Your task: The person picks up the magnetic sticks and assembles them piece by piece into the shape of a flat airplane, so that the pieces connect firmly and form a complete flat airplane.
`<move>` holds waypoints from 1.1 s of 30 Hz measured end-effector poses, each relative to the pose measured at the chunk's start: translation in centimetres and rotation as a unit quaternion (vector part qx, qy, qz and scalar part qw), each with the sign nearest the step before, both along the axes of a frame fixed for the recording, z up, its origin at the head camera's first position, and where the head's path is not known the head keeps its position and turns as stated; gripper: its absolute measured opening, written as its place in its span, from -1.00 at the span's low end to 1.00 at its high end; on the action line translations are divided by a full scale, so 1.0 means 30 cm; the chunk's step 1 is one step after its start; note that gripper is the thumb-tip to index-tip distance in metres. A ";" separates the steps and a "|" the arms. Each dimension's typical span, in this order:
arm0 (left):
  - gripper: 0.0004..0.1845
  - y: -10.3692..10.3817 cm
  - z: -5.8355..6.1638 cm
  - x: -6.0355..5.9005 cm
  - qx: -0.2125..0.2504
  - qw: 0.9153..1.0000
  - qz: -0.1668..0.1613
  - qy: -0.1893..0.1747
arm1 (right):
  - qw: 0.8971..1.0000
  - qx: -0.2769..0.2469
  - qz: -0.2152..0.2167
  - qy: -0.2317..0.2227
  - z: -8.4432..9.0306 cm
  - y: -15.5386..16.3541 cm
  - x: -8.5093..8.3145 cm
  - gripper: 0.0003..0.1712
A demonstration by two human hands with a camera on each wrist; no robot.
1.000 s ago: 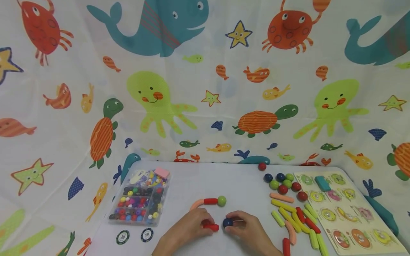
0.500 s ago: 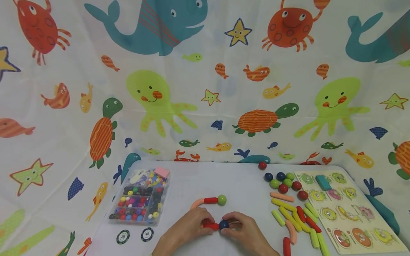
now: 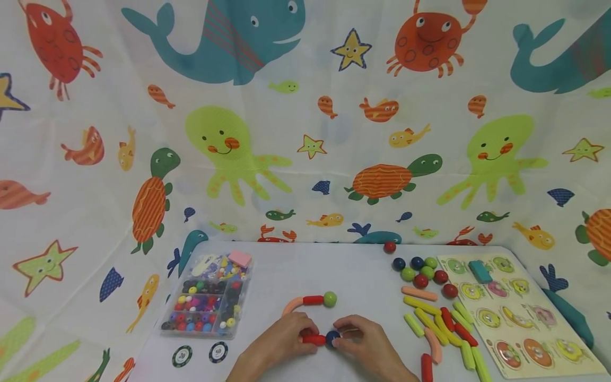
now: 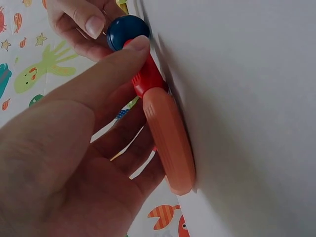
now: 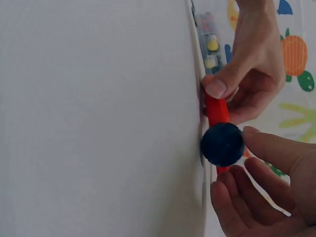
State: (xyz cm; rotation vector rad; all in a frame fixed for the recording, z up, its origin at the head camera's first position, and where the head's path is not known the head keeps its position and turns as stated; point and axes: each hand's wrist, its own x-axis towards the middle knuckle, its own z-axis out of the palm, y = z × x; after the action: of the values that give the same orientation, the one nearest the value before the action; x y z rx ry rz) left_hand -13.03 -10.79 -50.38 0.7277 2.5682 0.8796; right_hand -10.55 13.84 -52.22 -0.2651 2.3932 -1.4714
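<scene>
My left hand (image 3: 288,335) pinches a short red stick (image 3: 311,340) between thumb and fingers, low over the white table. In the left wrist view a salmon-coloured stick (image 4: 170,140) continues end to end from the red one, along the palm side. At the red stick's other end sits a dark blue ball (image 5: 222,144), right against it. The right hand (image 3: 365,342) holds that ball with thumb and curled fingers. Just beyond the left hand lies a similar row: a curved salmon stick (image 3: 292,304), a red stick (image 3: 313,300) and a green ball (image 3: 330,299).
A divided clear box (image 3: 195,333) of coloured beads stands at left, with two round chips (image 3: 218,352) in front. At right lie several yellow sticks (image 3: 422,305), other coloured sticks and balls (image 3: 420,281), beside a picture board (image 3: 482,313) bearing a teal block (image 3: 480,271). A patterned cloth hangs behind.
The right hand has moved left with the dark blue ball, closing the gap to the red stick. The left hand has stayed nearly in place.
</scene>
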 end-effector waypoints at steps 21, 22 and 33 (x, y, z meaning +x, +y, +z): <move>-0.79 -0.042 -0.011 0.004 0.032 0.999 0.016 -0.025 | 0.966 0.118 -0.218 0.066 0.047 0.287 -0.055 -0.66; -0.79 -0.046 -0.011 0.005 0.035 0.999 0.014 -0.022 | 0.964 0.127 -0.224 0.070 0.047 0.306 -0.055 -0.66; -0.81 -0.081 -0.012 0.017 0.049 0.999 0.005 -0.005 | 0.953 0.199 -0.229 0.017 0.038 0.398 -0.035 -0.60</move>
State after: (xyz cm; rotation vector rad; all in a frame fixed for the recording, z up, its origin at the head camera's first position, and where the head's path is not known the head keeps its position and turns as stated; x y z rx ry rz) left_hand -12.53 -13.22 -50.75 0.7366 2.5374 1.0159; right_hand -11.61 25.77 -51.09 0.3878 2.8360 -1.0994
